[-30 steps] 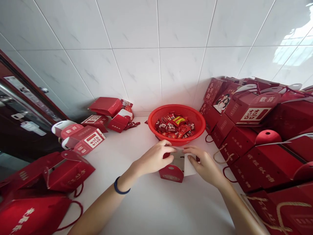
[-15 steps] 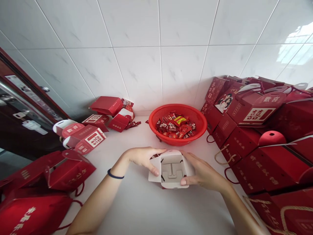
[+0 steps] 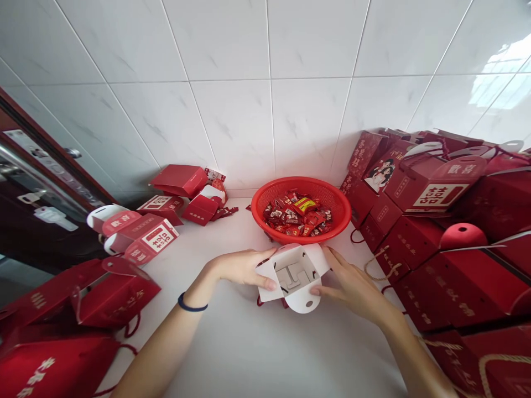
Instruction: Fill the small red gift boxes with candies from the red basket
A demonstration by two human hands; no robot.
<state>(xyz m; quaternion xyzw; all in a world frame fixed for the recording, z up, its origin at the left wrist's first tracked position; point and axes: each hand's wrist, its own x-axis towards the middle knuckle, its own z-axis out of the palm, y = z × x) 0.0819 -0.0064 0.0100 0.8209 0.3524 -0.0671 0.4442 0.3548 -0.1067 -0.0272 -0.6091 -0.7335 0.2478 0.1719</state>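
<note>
Head view: a small gift box (image 3: 292, 273), its white inside turned up and its flaps spread, is held just in front of the red basket (image 3: 340, 221) of sweets. Its left side is grasped by the left hand (image 3: 243, 268), its right side by the right hand (image 3: 352, 282).

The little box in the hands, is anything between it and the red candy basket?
No, nothing visible. The left hand and right hand grip the little box by its sides, and its open flaps sit right in front of the red basket, by its near rim. Whether they touch cannot be told.
</note>
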